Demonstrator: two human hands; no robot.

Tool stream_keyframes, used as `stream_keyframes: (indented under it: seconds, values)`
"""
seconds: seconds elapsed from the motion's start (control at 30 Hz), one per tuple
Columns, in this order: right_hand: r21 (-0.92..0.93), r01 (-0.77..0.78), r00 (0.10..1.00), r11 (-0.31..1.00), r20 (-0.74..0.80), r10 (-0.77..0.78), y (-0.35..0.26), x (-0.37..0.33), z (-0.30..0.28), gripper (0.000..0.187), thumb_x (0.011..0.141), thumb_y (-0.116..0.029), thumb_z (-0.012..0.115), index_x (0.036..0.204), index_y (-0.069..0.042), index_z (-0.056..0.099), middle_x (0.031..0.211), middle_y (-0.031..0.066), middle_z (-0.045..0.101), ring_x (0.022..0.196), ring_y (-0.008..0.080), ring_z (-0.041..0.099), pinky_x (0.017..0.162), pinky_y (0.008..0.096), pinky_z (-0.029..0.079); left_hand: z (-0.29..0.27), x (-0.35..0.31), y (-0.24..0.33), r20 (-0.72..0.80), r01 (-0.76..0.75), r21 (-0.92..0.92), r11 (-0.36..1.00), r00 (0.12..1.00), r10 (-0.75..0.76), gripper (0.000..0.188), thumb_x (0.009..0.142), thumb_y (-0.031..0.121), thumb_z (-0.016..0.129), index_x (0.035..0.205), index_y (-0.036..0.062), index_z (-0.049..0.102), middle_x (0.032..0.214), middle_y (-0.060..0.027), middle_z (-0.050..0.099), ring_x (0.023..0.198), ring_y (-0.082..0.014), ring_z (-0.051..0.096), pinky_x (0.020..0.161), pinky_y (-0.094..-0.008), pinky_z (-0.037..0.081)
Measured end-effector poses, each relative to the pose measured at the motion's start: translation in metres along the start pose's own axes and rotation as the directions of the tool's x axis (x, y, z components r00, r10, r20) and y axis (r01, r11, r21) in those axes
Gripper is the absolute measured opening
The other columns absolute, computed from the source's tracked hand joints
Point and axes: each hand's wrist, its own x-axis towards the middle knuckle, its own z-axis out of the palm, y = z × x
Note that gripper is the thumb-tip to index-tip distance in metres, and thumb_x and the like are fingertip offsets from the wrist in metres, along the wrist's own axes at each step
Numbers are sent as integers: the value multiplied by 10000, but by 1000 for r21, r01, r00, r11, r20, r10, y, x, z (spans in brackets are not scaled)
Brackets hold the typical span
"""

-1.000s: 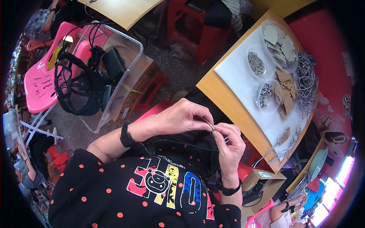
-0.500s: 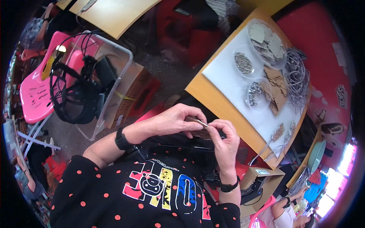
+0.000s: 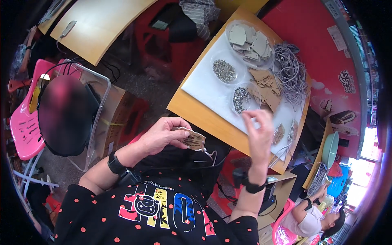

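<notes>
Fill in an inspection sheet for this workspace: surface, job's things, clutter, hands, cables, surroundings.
Surface: wooden table with a white mat.
Job's things: brown tag, pale cord at its end; three clear dishes, two with metallic bits, one with pale plates; brown pieces; bundled grey cords.
Clutter: pink chair, clear bin, open cardboard box.
Hands: left hand pinches the tag; right hand, blurred, near the metallic bits, grasp unclear.
Cables: black cables by the bin.
Surroundings: red stool; another person, lower right.
</notes>
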Motion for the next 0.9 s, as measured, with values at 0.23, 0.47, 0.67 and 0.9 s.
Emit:
stream_keyframes:
  seconds: [0.23,0.47,0.67,0.9]
  values:
    - [-600,256,963,757,88,-256,47,48,-10,85,711,-151,758,784,-122,725,837,29,582,886,225,546,852,383,372,2,8,4,-3,-8,15,1000,1000,8,169,935,127,604,1034,-9,606,1029,-94,642,956,-153,639,790,-293,580]
    - [-634,449,889,629,390,-241,48,58,2,102,631,-120,776,712,-124,714,795,24,576,882,209,553,821,373,367,-3,11,11,-3,-1,19,1000,1000,1,183,942,122,587,1057,-20,600,1035,-97,641,961,-156,640,797,-287,575]
    - [-616,468,880,634,391,-269,48,57,10,75,641,-118,756,687,-120,696,803,35,581,892,218,554,832,394,355,2,13,17,-1,-36,19,999,999,36,165,946,124,592,1043,-9,599,1034,-110,651,940,-163,657,774,-285,585]
    - [-678,462,887,572,335,-318,51,51,13,85,632,-136,726,652,-114,647,794,48,560,871,225,542,818,387,347,7,11,17,5,-67,-14,998,998,67,165,948,123,589,1040,-13,595,1028,-108,654,935,-164,661,769,-284,584]
